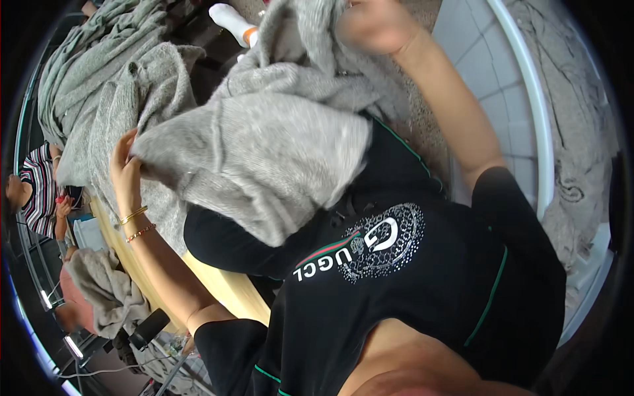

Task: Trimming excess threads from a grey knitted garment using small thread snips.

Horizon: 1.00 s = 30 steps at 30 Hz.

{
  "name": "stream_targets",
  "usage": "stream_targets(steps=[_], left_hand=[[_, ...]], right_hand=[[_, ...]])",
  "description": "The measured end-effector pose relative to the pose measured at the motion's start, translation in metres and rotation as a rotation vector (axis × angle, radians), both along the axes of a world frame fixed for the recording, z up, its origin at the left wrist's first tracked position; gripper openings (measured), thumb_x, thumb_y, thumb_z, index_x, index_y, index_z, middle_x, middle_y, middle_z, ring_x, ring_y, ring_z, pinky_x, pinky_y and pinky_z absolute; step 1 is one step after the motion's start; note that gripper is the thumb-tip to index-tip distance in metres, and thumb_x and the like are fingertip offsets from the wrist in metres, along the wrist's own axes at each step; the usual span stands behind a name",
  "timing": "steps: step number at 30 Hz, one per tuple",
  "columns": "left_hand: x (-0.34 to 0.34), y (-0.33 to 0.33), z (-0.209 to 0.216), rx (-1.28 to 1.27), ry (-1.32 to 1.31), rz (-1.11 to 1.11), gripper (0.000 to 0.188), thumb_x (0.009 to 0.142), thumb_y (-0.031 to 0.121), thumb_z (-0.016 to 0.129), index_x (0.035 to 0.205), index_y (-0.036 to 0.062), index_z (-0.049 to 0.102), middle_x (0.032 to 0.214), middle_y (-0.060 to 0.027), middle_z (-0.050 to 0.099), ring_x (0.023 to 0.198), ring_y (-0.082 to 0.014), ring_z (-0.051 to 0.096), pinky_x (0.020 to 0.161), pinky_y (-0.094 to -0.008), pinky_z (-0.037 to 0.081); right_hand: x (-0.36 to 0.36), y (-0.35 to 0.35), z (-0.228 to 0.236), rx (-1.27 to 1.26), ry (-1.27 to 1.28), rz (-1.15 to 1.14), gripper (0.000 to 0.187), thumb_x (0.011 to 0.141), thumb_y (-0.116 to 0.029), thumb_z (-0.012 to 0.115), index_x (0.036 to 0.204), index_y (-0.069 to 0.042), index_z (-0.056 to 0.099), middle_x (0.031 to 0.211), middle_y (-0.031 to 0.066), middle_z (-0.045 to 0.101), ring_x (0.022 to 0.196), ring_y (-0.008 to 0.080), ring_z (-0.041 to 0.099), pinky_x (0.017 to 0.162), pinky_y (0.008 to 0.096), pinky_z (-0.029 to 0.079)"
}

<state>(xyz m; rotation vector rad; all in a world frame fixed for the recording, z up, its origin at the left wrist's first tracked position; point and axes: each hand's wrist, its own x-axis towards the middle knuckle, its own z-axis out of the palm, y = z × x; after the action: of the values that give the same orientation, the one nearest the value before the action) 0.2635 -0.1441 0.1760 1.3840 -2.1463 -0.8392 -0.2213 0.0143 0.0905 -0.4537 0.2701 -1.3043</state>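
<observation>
Two hands: left hand (124, 168), fingers closed on the left edge of the grey knit piece (271, 152); right hand (376, 30), far side, too blurred to tell how its fingers stand.
Grey knit piece: draped across the lap, between pale worktop (231, 284) and white tub (543, 138) on the right.
Knit handling: looks like spreading or turning; next move seems to need a firm edge grip.
Black shirt (416, 297): white lettering, round speckled emblem.
Knit labels: none I can make out.
</observation>
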Motion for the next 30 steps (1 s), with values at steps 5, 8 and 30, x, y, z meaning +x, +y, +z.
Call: stream_targets(steps=[5,8,30], left_hand=[[-0.127,0.064,0.010,-0.112,0.051,-0.426,0.036,0.083,-0.004,0.053,0.118,0.0025,0.063,0.119,-0.0055,0.063,0.106,-0.0147,0.058,0.089,-0.0275,0.045],[-0.186,0.102,-0.002,0.204,0.113,-0.542,0.038,0.092,0.023,0.067,0.124,0.0017,0.061,0.108,-0.0034,0.063,0.097,-0.0103,0.057,0.081,-0.0244,0.046],[-0.198,0.108,-0.039,1.081,0.909,-0.444,0.032,0.096,0.025,0.059,0.119,0.0022,0.062,0.114,-0.0060,0.067,0.108,-0.0141,0.064,0.097,-0.0306,0.050]], right_hand=[[0.029,0.016,0.011,0.024,0.213,-0.129,0.012,0.100,-0.011,0.052,0.107,-0.007,0.061,0.082,-0.0063,0.064,0.045,-0.0002,0.046,0.038,0.0154,0.027],[0.046,0.016,0.019,-0.004,0.289,-0.159,0.012,0.100,-0.013,0.053,0.105,-0.007,0.061,0.079,-0.0051,0.063,0.043,-0.0005,0.044,0.038,0.0157,0.027],[0.069,0.026,0.042,-0.314,1.128,-0.522,0.035,0.099,-0.023,0.057,0.125,0.000,0.062,0.116,0.0118,0.069,0.052,0.0017,0.049,0.043,0.0173,0.027]])
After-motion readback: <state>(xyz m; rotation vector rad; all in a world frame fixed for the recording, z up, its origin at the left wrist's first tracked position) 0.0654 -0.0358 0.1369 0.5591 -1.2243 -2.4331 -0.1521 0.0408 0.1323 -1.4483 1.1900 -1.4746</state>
